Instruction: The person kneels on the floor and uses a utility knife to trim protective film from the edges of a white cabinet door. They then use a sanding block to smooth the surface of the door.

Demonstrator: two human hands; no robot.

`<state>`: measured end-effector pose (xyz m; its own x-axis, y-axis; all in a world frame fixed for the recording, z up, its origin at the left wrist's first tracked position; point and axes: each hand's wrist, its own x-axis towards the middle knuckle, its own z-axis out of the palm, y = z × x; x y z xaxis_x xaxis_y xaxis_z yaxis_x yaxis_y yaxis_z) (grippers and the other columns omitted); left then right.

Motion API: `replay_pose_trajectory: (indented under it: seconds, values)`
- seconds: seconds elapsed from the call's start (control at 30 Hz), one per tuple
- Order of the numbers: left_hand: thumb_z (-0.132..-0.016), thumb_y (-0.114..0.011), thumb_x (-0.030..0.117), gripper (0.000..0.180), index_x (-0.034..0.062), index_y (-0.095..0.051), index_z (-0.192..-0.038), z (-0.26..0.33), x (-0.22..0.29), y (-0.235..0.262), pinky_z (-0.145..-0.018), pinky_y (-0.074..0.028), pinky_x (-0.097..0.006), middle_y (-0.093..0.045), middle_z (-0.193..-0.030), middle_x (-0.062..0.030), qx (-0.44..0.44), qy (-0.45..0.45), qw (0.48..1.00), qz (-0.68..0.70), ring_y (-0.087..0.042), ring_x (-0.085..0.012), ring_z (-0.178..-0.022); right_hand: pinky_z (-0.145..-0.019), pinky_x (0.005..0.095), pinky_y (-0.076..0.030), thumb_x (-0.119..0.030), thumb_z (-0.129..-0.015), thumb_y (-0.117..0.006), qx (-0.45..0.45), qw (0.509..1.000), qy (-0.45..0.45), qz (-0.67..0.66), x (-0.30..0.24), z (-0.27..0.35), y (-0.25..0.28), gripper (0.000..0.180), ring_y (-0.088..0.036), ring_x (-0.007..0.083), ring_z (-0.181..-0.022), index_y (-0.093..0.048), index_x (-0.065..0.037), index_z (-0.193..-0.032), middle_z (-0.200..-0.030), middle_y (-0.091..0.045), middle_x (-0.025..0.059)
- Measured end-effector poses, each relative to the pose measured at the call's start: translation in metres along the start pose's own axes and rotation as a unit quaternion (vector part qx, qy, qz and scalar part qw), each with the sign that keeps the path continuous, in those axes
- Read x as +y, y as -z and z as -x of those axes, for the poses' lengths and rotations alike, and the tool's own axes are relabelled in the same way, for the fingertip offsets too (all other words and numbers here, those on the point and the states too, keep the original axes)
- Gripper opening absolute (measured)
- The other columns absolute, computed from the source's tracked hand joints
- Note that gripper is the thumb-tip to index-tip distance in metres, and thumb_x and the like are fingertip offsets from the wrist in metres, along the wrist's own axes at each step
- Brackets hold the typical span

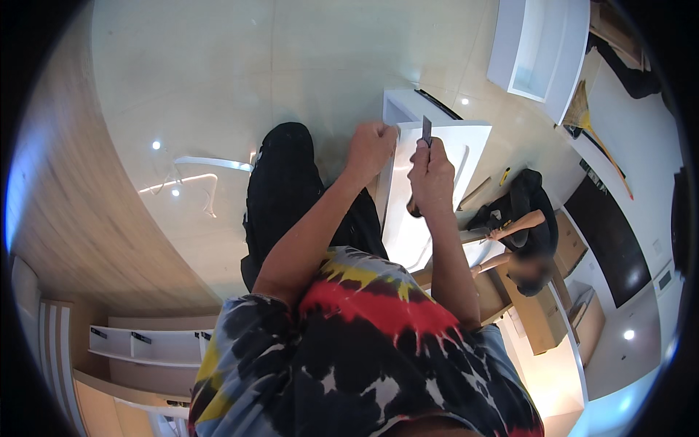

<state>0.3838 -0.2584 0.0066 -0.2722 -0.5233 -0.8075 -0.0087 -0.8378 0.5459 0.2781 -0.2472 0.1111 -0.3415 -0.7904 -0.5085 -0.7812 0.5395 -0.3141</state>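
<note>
Left hand (370,148) grips the white panel (437,182) by its top edge, right hand (429,175) beside it fisted on a scraper (427,131); a slip could gouge the panel or nick the left fingers.

To your right another person in black (526,211) crouches on the glossy cream tile floor (218,73); a straw broom (582,113) leans beyond; white shelf unit (145,342) lower left.

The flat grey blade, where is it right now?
The grey blade stands upright in the right hand, against the white panel, beside the left hand.
</note>
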Motion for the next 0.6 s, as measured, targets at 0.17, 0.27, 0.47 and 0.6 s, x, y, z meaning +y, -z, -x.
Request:
replay_pose_trajectory:
  seconds: [0.17,0.27,0.47,0.6]
  values:
    - [-0.088,-0.061,0.028,0.035,-0.0039,-0.069,-0.075,0.000,-0.006,-0.002,-0.060,-0.049,-0.038,-0.064,-0.061,-0.0133,0.034,-0.034,0.999,-0.016,-0.061,-0.0238,-0.056,-0.056,0.0413,-0.050,-0.019,-0.099,-0.047,-0.085,0.995,-0.047,-0.012,0.001,0.002,0.010,0.022,-0.064,0.0283,-0.057,-0.056,0.001,-0.098,-0.067,-0.063,0.0173]
    - [-0.087,-0.062,0.028,0.034,-0.0037,-0.070,-0.078,0.003,0.009,0.003,-0.061,-0.049,-0.038,-0.065,-0.062,-0.0132,-0.006,-0.016,1.000,-0.025,-0.061,-0.0237,-0.057,-0.058,0.0491,-0.049,-0.013,-0.097,-0.050,-0.109,0.994,-0.006,0.013,-0.003,0.009,0.009,0.015,-0.063,0.0421,-0.064,-0.052,0.001,-0.094,-0.070,-0.062,0.0248]
    - [-0.089,-0.061,0.025,0.034,-0.0038,-0.067,-0.073,0.003,0.013,0.005,-0.059,-0.048,-0.037,-0.064,-0.061,-0.0120,0.007,-0.032,0.998,-0.051,-0.060,-0.0215,-0.055,-0.059,0.0525,-0.049,-0.010,-0.096,-0.052,-0.089,0.993,0.044,0.067,-0.011,0.008,0.004,0.012,-0.062,0.0473,-0.068,-0.050,0.000,-0.090,-0.069,-0.060,0.0282]
    - [-0.092,-0.061,0.025,0.034,-0.0033,-0.068,-0.074,0.001,0.010,0.009,-0.059,-0.049,-0.036,-0.064,-0.061,-0.0105,-0.037,-0.029,0.998,-0.030,-0.060,-0.0193,-0.056,-0.058,0.0521,-0.049,-0.010,-0.097,-0.052,-0.103,0.993,0.010,0.057,-0.016,0.003,0.013,0.013,-0.062,0.0471,-0.067,-0.049,0.001,-0.090,-0.068,-0.060,0.0282]
